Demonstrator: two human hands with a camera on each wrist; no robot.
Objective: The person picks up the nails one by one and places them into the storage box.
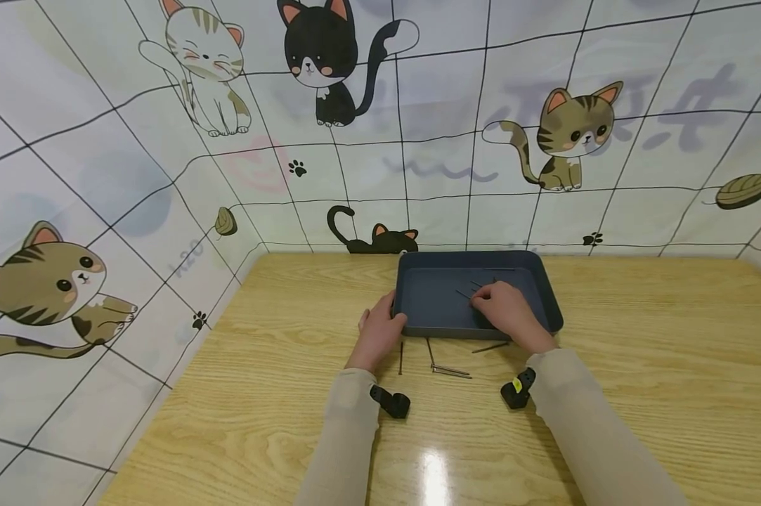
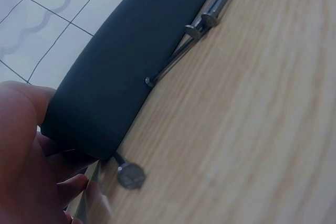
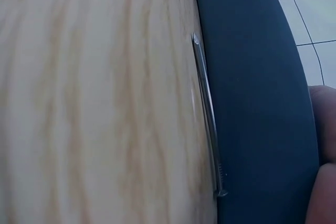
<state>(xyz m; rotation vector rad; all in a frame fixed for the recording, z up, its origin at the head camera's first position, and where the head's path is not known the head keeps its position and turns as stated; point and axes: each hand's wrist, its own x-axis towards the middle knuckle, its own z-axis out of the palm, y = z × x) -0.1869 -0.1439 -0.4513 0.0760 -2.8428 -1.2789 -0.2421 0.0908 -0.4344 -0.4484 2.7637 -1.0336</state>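
A dark blue rectangular tray [image 1: 431,332] stands near the back of the wooden table. My left hand [image 1: 379,330] grips its left front corner, thumb near the rim and fingers around the outer wall. Inside the tray is my right hand [image 1: 506,309], fingertips together, pinching what looks like a thin nail [image 1: 462,294]; the fingers partly hide it. More nails lie on the tray floor near that hand. On the table before the tray are several loose nails, among them a nail [image 2: 130,176] by the left corner and a nail [image 3: 208,114] along the front wall.
Behind the table [image 1: 658,351] hangs a white cloth [image 1: 443,169] with grid lines and printed cats, continuing along the left side. A pair of nails [image 1: 451,371] lies close together in front of the tray. Black cameras sit on both wrists.
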